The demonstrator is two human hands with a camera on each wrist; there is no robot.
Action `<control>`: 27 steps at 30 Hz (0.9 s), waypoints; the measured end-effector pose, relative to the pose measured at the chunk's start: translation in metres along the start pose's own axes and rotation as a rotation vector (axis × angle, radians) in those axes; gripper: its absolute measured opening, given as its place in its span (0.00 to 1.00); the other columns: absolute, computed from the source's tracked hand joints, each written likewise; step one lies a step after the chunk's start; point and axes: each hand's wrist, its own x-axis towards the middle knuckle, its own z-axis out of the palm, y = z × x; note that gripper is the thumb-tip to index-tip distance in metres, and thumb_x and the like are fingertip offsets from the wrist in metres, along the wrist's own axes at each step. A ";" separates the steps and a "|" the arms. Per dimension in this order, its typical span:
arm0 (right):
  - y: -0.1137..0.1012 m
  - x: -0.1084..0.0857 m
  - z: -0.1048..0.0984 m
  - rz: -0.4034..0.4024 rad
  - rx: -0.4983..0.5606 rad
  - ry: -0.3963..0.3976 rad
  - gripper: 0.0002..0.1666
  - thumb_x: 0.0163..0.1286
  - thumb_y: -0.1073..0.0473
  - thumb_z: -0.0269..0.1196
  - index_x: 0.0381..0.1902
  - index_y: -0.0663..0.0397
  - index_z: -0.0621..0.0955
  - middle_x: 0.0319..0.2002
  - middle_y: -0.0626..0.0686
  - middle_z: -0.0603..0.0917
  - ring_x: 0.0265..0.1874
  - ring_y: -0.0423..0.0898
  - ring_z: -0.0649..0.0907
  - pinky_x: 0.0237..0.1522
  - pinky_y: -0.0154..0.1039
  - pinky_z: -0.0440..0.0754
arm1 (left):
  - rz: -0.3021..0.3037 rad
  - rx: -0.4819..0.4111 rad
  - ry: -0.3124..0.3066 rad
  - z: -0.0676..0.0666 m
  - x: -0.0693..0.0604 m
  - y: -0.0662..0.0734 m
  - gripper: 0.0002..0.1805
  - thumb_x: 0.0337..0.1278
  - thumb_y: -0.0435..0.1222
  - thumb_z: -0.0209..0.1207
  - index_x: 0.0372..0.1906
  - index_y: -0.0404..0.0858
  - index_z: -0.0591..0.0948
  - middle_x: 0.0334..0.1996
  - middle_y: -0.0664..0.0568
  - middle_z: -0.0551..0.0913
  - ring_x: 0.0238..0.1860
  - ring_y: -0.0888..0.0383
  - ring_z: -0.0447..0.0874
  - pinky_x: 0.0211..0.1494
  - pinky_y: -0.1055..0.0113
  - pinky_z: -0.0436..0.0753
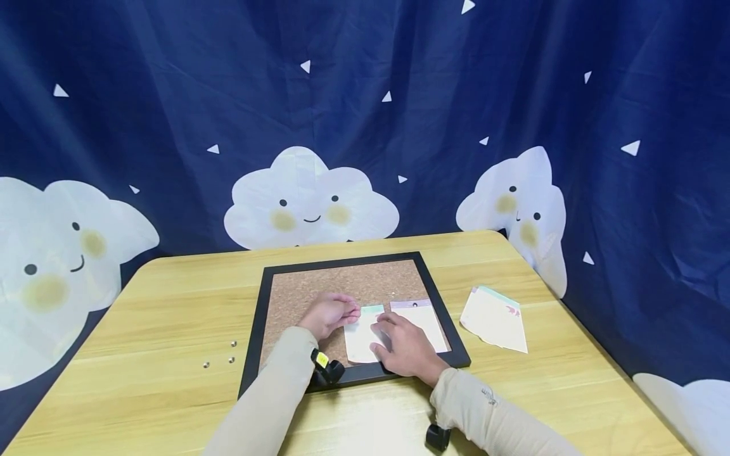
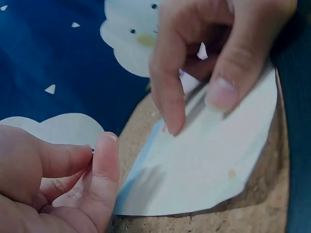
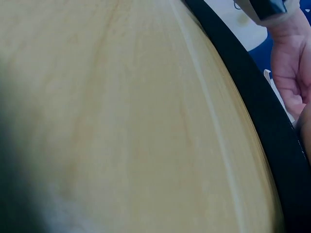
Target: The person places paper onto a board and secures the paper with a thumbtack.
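A cork board [image 1: 319, 278] with a black frame lies on the table, a white note sheet [image 1: 359, 342] with a pale green top band on it. At the sheet's top left, my left hand [image 1: 331, 313] pinches a tiny push pin [image 2: 92, 150], mostly hidden between thumb and fingertip. My right hand [image 1: 407, 345] is over the sheet's right side, thumb and fingers loosely bent and apart; in the left wrist view its fingertips are at the paper. To its right, another sheet [image 1: 424, 323] with a purple band carries a round silver pin [image 1: 415, 304] at its top.
Several loose note sheets [image 1: 495, 320] lie in a pile on the table right of the board. Left of the board are three small silver pins [image 1: 231, 360]. A dark blue curtain [image 1: 342, 114] with clouds hangs behind the wooden table [image 1: 165, 304].
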 end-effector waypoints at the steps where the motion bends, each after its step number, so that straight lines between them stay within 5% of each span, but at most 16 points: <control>1: 0.000 0.000 0.000 -0.003 0.001 0.004 0.20 0.61 0.52 0.65 0.49 0.54 0.84 0.52 0.53 0.80 0.52 0.52 0.80 0.51 0.49 0.80 | -0.007 0.025 0.003 0.001 0.002 0.000 0.13 0.67 0.23 0.51 0.52 0.20 0.75 0.38 0.37 0.82 0.32 0.58 0.83 0.41 0.69 0.85; 15: 0.000 -0.001 0.000 0.002 -0.011 0.014 0.20 0.60 0.51 0.65 0.48 0.54 0.84 0.52 0.51 0.80 0.52 0.50 0.80 0.49 0.47 0.81 | -0.113 0.163 0.042 0.016 0.017 0.002 0.06 0.65 0.24 0.54 0.35 0.26 0.80 0.21 0.47 0.80 0.19 0.62 0.78 0.26 0.75 0.82; 22: 0.000 0.000 0.001 0.002 -0.012 0.018 0.19 0.60 0.51 0.65 0.47 0.53 0.84 0.51 0.51 0.80 0.51 0.50 0.80 0.49 0.47 0.81 | -0.132 0.346 0.089 0.018 0.019 0.005 0.14 0.65 0.29 0.55 0.23 0.33 0.82 0.13 0.53 0.75 0.13 0.64 0.68 0.16 0.76 0.68; 27: 0.000 0.000 0.000 -0.001 -0.008 0.021 0.19 0.60 0.51 0.65 0.47 0.53 0.84 0.51 0.51 0.80 0.51 0.50 0.80 0.49 0.47 0.81 | -0.143 0.379 0.082 0.016 0.019 0.006 0.15 0.61 0.29 0.56 0.18 0.34 0.81 0.10 0.54 0.71 0.12 0.63 0.62 0.14 0.74 0.61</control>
